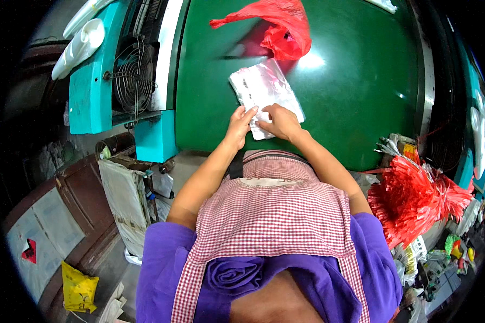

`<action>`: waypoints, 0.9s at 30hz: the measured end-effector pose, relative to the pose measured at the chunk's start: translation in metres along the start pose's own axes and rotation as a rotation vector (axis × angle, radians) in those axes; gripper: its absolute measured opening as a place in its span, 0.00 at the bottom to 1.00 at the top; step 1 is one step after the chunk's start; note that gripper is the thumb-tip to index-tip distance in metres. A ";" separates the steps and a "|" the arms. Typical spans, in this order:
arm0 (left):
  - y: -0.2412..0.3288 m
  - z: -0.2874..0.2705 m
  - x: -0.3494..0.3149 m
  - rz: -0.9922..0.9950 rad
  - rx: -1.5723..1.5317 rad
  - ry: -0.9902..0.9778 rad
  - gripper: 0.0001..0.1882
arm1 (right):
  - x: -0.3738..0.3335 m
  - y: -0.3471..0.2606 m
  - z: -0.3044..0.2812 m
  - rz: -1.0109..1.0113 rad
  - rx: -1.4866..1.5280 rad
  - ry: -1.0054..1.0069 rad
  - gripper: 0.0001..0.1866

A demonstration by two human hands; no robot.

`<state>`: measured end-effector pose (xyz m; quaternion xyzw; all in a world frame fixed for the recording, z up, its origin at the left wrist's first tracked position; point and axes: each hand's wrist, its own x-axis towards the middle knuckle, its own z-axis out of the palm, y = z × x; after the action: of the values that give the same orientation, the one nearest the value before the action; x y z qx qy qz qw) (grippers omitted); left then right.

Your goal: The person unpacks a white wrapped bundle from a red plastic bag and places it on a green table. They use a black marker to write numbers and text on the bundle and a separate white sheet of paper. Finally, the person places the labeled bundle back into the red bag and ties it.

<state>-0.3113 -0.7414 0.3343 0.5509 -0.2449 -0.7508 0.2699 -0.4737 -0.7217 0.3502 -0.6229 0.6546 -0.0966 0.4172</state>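
Note:
A stack of clear plastic bags (275, 86) lies at a slant on the green work surface in front of me. It is flat and shiny, with a white part and small dark marks toward its left side. My left hand (240, 127) grips the stack's near left edge, thumb on top and fingers partly hidden. Over the near part of the stack is my right hand (281, 123), its fingers bent and pressed to the plastic. Beyond the stack rests a crumpled red plastic bag (291, 40), apart from both hands.
The green table (355, 86) has raised rails along both sides. To the left stand a wire fan guard (134, 75), a teal machine housing (89, 91) and white plastic rolls (81, 48). A big bunch of red plastic strips (415, 199) hangs at the right. A yellow bag (80, 288) sits low left.

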 end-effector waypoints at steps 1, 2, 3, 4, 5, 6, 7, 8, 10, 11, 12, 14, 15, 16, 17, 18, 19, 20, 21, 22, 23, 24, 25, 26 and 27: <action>0.000 -0.001 0.002 0.011 0.010 -0.003 0.14 | -0.001 -0.001 0.002 -0.047 -0.010 0.008 0.28; -0.002 -0.001 0.004 0.022 0.020 -0.006 0.13 | -0.002 -0.001 0.003 -0.016 0.034 -0.005 0.29; -0.003 -0.002 0.007 0.033 0.033 -0.010 0.12 | -0.001 0.000 0.002 0.016 0.078 -0.016 0.29; -0.009 -0.005 0.013 0.050 0.031 0.013 0.10 | 0.000 0.001 0.002 0.048 0.122 -0.027 0.30; -0.013 -0.007 0.018 0.039 0.022 0.046 0.11 | 0.001 0.003 0.003 0.044 0.118 0.058 0.30; -0.015 -0.007 0.022 0.028 0.014 0.075 0.11 | 0.002 0.008 0.006 0.043 0.112 0.145 0.30; -0.018 -0.007 0.026 0.016 0.006 0.105 0.11 | 0.003 0.013 0.008 0.042 0.106 0.232 0.31; -0.021 -0.007 0.029 0.028 0.011 0.128 0.11 | 0.003 0.017 0.012 -0.030 0.013 0.353 0.31; -0.025 -0.007 0.031 0.092 -0.028 0.122 0.11 | 0.003 0.015 0.013 -0.010 -0.076 0.395 0.29; -0.028 -0.007 0.032 0.125 -0.049 0.119 0.11 | 0.003 0.015 0.014 -0.001 -0.121 0.416 0.29; -0.027 -0.007 0.029 0.143 -0.044 0.137 0.12 | 0.004 0.016 0.015 0.005 -0.069 0.350 0.26; -0.025 -0.011 0.020 0.181 -0.037 0.173 0.13 | 0.012 0.021 0.016 0.017 0.033 0.218 0.20; -0.019 -0.015 0.015 0.208 -0.098 0.157 0.15 | 0.016 0.023 0.016 0.037 0.063 0.187 0.18; -0.013 -0.019 0.009 0.239 -0.096 0.211 0.16 | 0.020 0.028 0.015 0.057 0.093 0.157 0.17; -0.006 -0.023 0.003 0.270 -0.093 0.265 0.16 | 0.021 0.032 0.013 0.077 0.123 0.126 0.15; -0.006 -0.040 0.002 0.284 -0.107 0.259 0.17 | 0.018 0.037 0.011 0.046 0.198 0.162 0.14; -0.002 -0.054 -0.003 0.288 -0.104 0.233 0.17 | 0.017 0.046 0.009 0.046 0.223 0.157 0.14; 0.003 -0.065 -0.008 0.325 -0.062 0.229 0.18 | 0.016 0.055 0.006 0.027 0.260 0.183 0.14; 0.009 -0.075 -0.016 0.361 -0.022 0.226 0.18 | 0.014 0.064 0.003 0.008 0.296 0.207 0.13; 0.014 -0.085 -0.020 0.364 0.022 0.237 0.19 | 0.009 0.071 -0.005 0.007 0.355 0.215 0.13; 0.018 -0.095 -0.022 0.367 0.066 0.247 0.20 | 0.002 0.078 -0.013 0.008 0.414 0.224 0.13; 0.022 -0.102 -0.022 0.367 0.078 0.258 0.21 | -0.007 0.084 -0.021 0.054 0.474 0.277 0.12; 0.026 -0.105 -0.021 0.355 0.122 0.327 0.21 | -0.016 0.094 -0.027 0.101 0.609 0.273 0.11; 0.034 -0.110 -0.017 0.386 0.231 0.344 0.22 | -0.025 0.106 -0.033 0.112 0.631 0.291 0.10; 0.038 -0.114 -0.012 0.414 0.332 0.365 0.22 | -0.042 0.119 -0.044 0.188 0.755 0.351 0.10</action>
<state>-0.1934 -0.7693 0.3367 0.6514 -0.4185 -0.5183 0.3630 -0.5959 -0.6766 0.3186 -0.3383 0.6883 -0.3956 0.5053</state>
